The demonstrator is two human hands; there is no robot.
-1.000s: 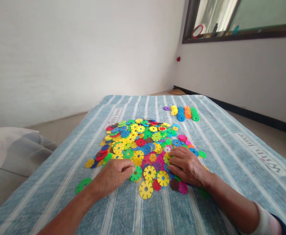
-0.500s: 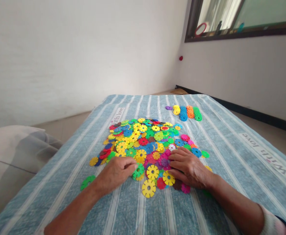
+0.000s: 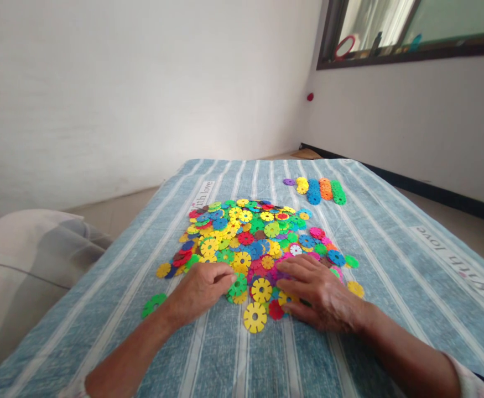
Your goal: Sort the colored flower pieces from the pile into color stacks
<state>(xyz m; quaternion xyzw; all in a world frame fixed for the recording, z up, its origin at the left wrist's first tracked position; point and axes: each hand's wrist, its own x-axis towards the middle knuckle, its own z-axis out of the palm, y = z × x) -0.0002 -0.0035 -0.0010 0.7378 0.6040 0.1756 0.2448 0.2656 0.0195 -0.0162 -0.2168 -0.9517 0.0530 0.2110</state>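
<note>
A heap of colourful notched plastic discs [image 3: 245,238] lies on the striped cloth. My left hand [image 3: 206,284] rests at its near left edge, fingers curled and thumb pressed to them. A green disc [image 3: 238,284] is right at the thumb tip; whether the fingers grip it is hidden. My right hand [image 3: 314,287] lies palm down over the near right part of the heap, fingers stretched and apart, touching pink and yellow discs. A yellow disc [image 3: 255,317] lies between the hands at the near edge, by a red disc [image 3: 275,309].
Beyond the heap, overlapping discs form short rows: blue [image 3: 313,192], orange [image 3: 325,189], green [image 3: 338,193] and yellow [image 3: 302,185], beside one purple disc [image 3: 289,182]. A stray green disc [image 3: 154,305] lies left. The cloth [image 3: 113,309] covers the table; a draped object [image 3: 30,265] stands left.
My right hand has slid left and slightly nearer across the discs, covering part of a yellow one and uncovering a yellow disc at right. My left hand stays nearly in place. The view has shifted slightly.
</note>
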